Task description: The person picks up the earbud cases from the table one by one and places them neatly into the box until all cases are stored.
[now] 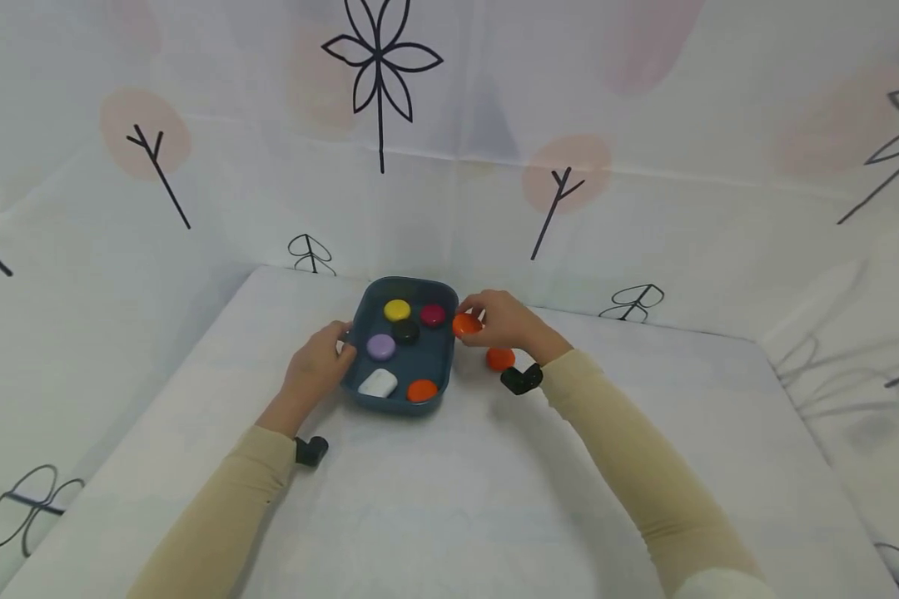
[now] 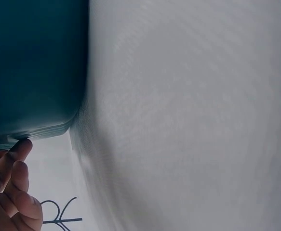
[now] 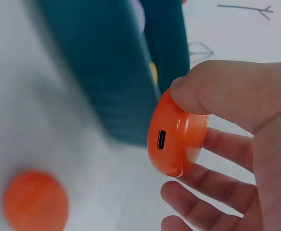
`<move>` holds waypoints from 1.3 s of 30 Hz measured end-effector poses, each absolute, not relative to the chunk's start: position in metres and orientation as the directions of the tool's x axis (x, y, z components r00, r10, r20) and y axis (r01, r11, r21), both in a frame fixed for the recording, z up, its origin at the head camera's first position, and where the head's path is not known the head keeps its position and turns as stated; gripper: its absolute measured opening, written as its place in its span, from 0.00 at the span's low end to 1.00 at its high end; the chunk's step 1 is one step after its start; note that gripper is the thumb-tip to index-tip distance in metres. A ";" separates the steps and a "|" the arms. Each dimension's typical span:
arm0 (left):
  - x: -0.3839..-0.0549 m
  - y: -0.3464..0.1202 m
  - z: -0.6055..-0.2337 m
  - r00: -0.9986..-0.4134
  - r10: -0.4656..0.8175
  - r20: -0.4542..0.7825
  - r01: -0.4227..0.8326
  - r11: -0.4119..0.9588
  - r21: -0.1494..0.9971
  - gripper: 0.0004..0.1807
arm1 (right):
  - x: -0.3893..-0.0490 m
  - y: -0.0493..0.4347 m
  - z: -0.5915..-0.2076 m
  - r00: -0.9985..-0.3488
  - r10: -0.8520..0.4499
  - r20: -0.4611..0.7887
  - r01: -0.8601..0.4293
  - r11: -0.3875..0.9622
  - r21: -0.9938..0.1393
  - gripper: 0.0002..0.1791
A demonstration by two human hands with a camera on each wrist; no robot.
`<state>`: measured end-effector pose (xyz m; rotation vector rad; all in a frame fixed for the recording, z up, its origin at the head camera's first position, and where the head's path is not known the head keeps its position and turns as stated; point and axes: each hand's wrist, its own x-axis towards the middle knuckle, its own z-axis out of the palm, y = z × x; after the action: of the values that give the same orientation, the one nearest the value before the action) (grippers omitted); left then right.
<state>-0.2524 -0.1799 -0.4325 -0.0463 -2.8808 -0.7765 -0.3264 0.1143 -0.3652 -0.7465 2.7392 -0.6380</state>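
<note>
My right hand (image 1: 504, 320) pinches an orange earbud case (image 3: 176, 137) between thumb and fingers. The small charging port on its side shows in the right wrist view. In the head view the case is at the right rim of a dark teal plastic tray (image 1: 412, 407). My left hand (image 1: 316, 363) grips the tray's left side, fingertips against its outer wall in the left wrist view. Inside the tray lie a yellow case (image 1: 397, 310), a dark red one (image 1: 432, 315), a black one (image 1: 405, 332), a purple one (image 1: 380, 347), a white rounded-rectangular one (image 1: 378, 383) and an orange one (image 1: 422, 391).
Another orange case (image 1: 500, 358) lies on the white-covered table (image 1: 434, 507), right of the tray and under my right wrist. Behind the table hangs a patterned cloth (image 1: 449, 108) with flower and twig drawings. Black wrist straps (image 1: 522, 379) show on both arms.
</note>
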 end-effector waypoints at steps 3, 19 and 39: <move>-0.252 -0.180 -0.433 -0.986 -0.011 0.165 0.073 0.864 0.498 0.24 | -0.326 0.126 -0.367 -0.856 -0.503 -0.123 -0.408 0.801 -0.439 0.23; -0.251 -0.180 -0.432 -0.989 -0.022 0.148 0.057 0.860 0.506 0.24 | -0.322 0.186 -0.387 -0.876 -0.459 -0.149 -0.378 0.845 -0.377 0.21; -0.250 -0.180 -0.431 -0.991 -0.015 0.129 0.053 0.858 0.510 0.25 | -0.318 0.209 -0.417 -0.900 -0.383 -0.208 -0.299 0.890 -0.343 0.20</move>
<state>-0.2505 -0.1797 -0.4306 -0.0297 -2.9035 -0.8029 -0.3181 0.2087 -0.4172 -0.5131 2.7868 -0.4428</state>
